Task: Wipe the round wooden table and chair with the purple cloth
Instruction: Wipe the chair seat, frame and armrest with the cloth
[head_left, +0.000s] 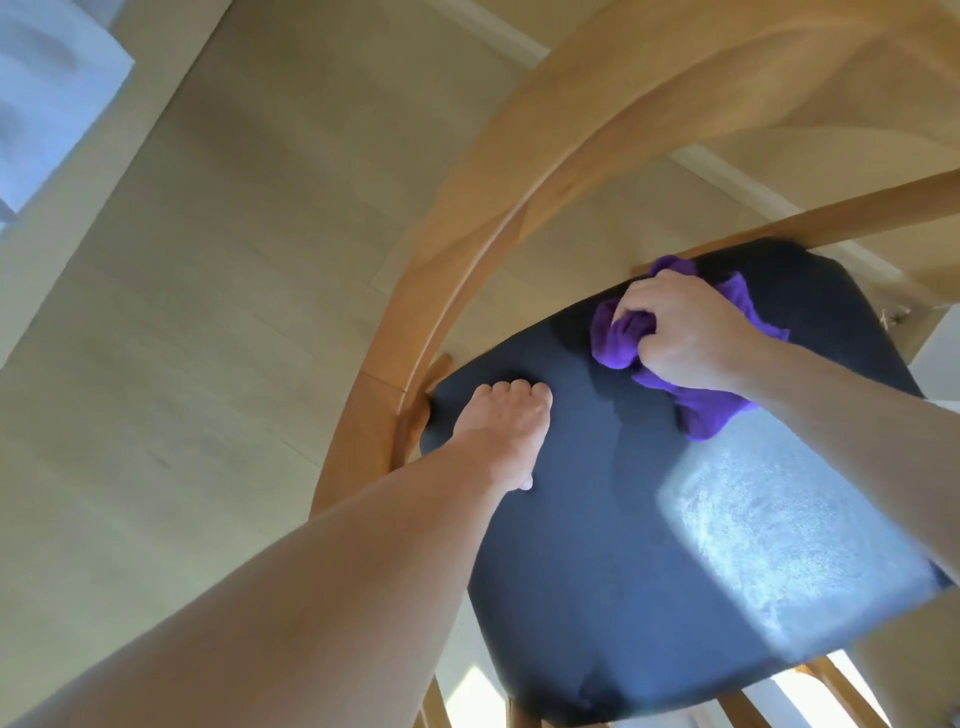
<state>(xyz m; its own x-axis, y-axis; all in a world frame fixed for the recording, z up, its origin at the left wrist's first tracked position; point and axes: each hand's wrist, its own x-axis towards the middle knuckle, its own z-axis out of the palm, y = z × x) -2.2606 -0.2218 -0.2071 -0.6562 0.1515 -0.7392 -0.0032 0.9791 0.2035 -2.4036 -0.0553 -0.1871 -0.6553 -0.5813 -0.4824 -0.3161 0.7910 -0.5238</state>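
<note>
Right hand (685, 332): fingers curled tight round the bunched purple cloth (717, 410), pressing it onto the dark blue padded seat (623, 545) of the curved light-wood chair (467, 223), toward the seat's far side. Left hand (504, 431): knuckles bent, resting on the seat near its left edge, holding nothing visible. Pale floor (208, 260) beneath.

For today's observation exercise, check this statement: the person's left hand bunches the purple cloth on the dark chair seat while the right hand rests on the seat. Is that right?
Not quite: the hands are swapped. In the head view, the right hand grips the bunched purple cloth on the dark chair seat, while the left hand rests on the seat.
</note>
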